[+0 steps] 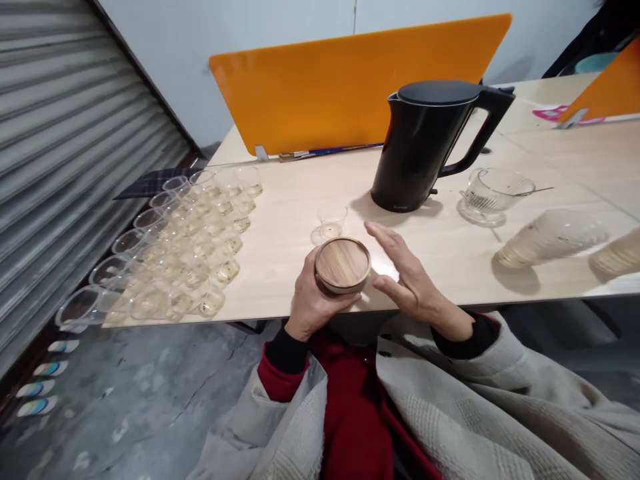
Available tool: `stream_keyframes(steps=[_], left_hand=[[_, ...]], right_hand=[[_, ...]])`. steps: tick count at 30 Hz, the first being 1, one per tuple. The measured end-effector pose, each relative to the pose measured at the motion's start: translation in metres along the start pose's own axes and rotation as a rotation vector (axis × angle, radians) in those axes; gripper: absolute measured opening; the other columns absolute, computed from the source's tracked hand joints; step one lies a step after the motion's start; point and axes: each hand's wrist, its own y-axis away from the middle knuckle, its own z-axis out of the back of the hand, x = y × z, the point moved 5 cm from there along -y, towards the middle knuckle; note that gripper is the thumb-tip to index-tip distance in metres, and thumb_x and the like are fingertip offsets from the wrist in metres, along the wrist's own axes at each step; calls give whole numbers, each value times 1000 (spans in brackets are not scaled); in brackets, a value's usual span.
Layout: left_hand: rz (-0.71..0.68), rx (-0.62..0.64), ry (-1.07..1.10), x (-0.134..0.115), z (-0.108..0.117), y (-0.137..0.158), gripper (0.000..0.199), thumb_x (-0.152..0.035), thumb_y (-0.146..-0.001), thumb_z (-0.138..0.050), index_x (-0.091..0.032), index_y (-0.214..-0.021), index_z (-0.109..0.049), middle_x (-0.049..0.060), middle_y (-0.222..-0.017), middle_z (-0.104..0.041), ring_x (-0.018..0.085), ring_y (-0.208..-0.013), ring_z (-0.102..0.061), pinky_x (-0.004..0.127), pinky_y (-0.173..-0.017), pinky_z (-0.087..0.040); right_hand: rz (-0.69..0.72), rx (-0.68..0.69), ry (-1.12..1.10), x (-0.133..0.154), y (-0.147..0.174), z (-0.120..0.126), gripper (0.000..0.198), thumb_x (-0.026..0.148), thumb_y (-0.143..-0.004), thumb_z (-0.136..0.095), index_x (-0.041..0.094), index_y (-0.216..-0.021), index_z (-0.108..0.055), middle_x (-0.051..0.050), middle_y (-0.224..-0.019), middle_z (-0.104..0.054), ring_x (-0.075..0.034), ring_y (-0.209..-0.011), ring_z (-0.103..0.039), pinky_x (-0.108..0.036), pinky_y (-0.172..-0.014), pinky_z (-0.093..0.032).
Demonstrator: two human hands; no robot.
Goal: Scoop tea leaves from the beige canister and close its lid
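My left hand (316, 297) is closed around a small round container with a wooden lid (343, 263), held above the table's front edge. The lid is on, and the container's body is mostly hidden by my fingers. Just to its right, my right hand (407, 280) is open, thumb and fingers apart, touching nothing. Behind the container stands a clear plastic cup (332, 217) on the table. A black electric kettle (420, 147) stands farther back, to the right.
Rows of clear cups (200, 247) with a little in the bottom crowd the table's left end. On the right are a ribbed glass bowl (495, 190) holding a thin utensil and stacked plastic cups (553, 237) on their side. An orange divider (350, 93) closes off the back.
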Motion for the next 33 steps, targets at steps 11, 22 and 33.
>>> stream_keyframes(steps=[11, 22, 33], left_hand=[[-17, 121, 132, -14, -24, 0, 104, -57, -70, -95, -23, -155, -47, 17, -158, -60, 37, -145, -60, 53, -121, -51], [-14, 63, -20, 20, 5, 3, 37, -44, -98, -74, -20, -127, -71, 12, -125, -74, 27, -118, -71, 46, -104, -62], [-32, 108, -88, 11, 3, 3, 26, -39, -99, -75, -22, -120, -73, 9, -115, -78, 27, -112, -70, 47, -101, -60]], right_hand=[[-92, 6, -21, -2, 1, -1, 109, 60, -77, -91, 37, -169, -37, -13, -157, -59, -41, -142, -62, -65, -118, -53], [-33, -368, 212, -43, -110, 76, 96, 56, -78, -90, 29, -159, -46, -16, -163, -49, -44, -145, -55, -68, -126, -42], [-193, -344, 148, -168, -213, 7, 97, 56, -76, -88, 18, -155, -47, -19, -157, -57, -35, -140, -58, -61, -123, -45]])
